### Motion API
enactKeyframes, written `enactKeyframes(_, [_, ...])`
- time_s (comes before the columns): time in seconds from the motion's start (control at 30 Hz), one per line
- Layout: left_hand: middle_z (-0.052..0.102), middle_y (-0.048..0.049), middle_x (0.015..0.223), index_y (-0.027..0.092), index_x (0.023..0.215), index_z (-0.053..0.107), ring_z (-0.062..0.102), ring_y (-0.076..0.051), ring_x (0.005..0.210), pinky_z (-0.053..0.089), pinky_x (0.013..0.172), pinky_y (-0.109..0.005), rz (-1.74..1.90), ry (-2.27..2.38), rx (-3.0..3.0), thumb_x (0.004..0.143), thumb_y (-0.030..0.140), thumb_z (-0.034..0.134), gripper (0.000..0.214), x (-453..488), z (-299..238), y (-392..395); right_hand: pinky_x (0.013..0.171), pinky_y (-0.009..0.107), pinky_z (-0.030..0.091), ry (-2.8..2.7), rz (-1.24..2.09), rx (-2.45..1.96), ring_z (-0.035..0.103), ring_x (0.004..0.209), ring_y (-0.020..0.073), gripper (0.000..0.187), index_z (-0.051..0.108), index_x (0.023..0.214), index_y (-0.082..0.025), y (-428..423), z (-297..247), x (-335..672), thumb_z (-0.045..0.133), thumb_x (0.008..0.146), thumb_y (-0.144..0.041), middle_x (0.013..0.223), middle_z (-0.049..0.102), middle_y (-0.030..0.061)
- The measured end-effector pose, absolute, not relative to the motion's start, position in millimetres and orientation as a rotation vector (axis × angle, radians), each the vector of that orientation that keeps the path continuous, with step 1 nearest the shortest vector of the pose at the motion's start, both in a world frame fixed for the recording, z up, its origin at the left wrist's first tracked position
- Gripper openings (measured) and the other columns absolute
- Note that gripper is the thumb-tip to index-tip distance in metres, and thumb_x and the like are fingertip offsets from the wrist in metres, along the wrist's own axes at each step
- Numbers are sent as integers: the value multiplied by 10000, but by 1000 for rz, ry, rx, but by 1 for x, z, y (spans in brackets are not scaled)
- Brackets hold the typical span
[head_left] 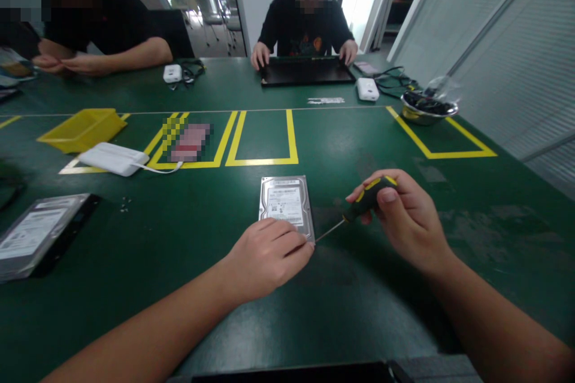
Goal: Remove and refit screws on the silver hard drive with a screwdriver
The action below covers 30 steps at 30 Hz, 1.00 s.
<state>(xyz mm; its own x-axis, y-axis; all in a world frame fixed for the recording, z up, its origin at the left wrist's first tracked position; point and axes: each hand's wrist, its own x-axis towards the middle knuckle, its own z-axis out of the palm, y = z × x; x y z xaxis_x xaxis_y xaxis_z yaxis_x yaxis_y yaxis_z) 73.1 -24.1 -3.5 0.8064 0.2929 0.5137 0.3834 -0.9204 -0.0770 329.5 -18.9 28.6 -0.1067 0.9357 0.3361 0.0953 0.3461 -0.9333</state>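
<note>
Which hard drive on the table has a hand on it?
The central hard drive, with the left hand over its near end and the screwdriver pointing at its near right corner. The other drive, at the picture's left edge, is untouched.

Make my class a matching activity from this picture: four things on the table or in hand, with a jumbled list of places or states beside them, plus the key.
Things
1. Screwdriver
2. Middle hard drive
3. Plastic tray
4. Metal bowl

Places or states
A. Yellow, just beyond a white device with a cable
B. Filled with dark, tangled items, on the far right of the table
C. Partly covered by the left hand
D. Held in the right hand

Right pairs
1-D
2-C
3-A
4-B
</note>
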Motion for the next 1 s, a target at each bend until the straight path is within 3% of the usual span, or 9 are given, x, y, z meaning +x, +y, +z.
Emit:
enactKeyframes(0.8, [726,-53,950,145,1084,676,668,-195,900,571,741,-336,-748,-537,-2817,946,182,594,164,73,-3,-24,571,273,542,-1689,805,-978,650,694,134,152,555,1122,-259,-34,34,329,497,1009,-343,973,700,30])
enactKeyframes(1.0, [722,-61,942,145,1099,668,670,-191,913,568,749,-331,-731,-528,-2811,952,170,578,174,72,-3,-25,583,287,544,-1743,722,-1048,677,743,167,173,556,1112,-255,-38,38,327,505,998,-374,964,712,47])
